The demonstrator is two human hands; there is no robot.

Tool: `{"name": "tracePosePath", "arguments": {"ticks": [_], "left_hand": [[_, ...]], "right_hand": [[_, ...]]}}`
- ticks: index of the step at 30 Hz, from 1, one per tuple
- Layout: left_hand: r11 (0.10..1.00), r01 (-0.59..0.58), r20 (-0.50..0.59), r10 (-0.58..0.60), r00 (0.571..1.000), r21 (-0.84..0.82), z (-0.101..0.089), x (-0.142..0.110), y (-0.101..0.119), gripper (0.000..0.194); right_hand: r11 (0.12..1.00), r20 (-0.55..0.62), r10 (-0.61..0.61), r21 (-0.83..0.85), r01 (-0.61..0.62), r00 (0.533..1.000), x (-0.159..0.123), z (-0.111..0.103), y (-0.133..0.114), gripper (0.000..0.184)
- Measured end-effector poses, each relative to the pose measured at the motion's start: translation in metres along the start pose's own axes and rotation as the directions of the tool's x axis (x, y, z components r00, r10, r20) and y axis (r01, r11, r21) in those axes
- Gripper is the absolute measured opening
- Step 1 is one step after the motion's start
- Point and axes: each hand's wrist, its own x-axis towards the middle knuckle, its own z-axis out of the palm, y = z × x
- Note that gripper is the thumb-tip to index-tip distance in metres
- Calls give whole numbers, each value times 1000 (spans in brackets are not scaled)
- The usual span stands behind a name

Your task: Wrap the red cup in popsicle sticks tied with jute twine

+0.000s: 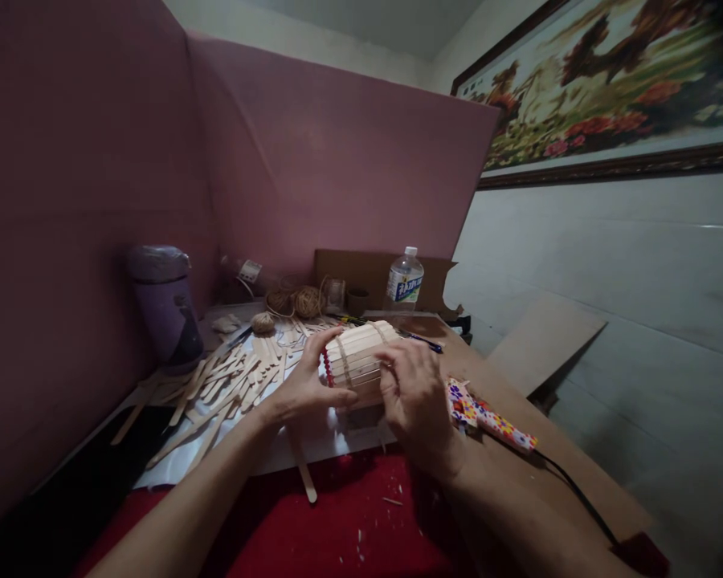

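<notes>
A small barrel of wooden craft sticks [361,357] is held up over the table, lying on its side. Two bands of twine run round it, and red beaded trim shows along its left end. My left hand [310,381] grips that end, thumb below and fingers above. At the other end, my right hand [413,385] has its fingers curled against the sticks near the right twine band; whether a bit of twine is between the fingertips, I cannot tell. To the right of this hand lies a glue gun [497,424] with a flowered cover.
Loose craft sticks [241,377] are heaped on a white sheet at left. A purple tumbler [165,309], balls of twine [308,302] and a plastic bottle [405,281] stand behind. Scraps dot the red cloth [349,514]. A black cord [578,490] trails right.
</notes>
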Motion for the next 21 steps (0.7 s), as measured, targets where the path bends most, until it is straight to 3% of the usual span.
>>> {"name": "tracePosePath", "arguments": {"ticks": [2,3,5,6,7,9,14,21], "left_hand": [[993,55,12,-54,998,-108,-1,0,3,76],[984,77,9,-76,997,-159,-1,0,4,68],[958,99,-2,-103,995,-268,-1,-1,5,53],[940,104,-4,-112,994,-324,0,-1,6,48],[919,112,-1,-122,993,-377,0,-1,7,46],[876,137,11,-149,989,-463,1,-2,10,45],[820,186,24,-206,978,-541,2,-2,19,47],[838,182,49,-183,982,-515,-2,0,14,54]], "right_hand": [[979,-128,198,66,-190,972,1,4,6,24],[945,-126,315,137,-298,941,2,6,9,30],[813,49,492,330,-479,869,3,8,13,36],[731,168,521,417,-540,837,3,9,13,36],[658,266,515,488,-574,815,3,9,12,36],[572,349,473,576,-583,809,2,7,8,36],[573,317,460,607,-550,829,-2,3,-2,32],[538,323,446,648,-538,835,-2,2,-1,29]]}}
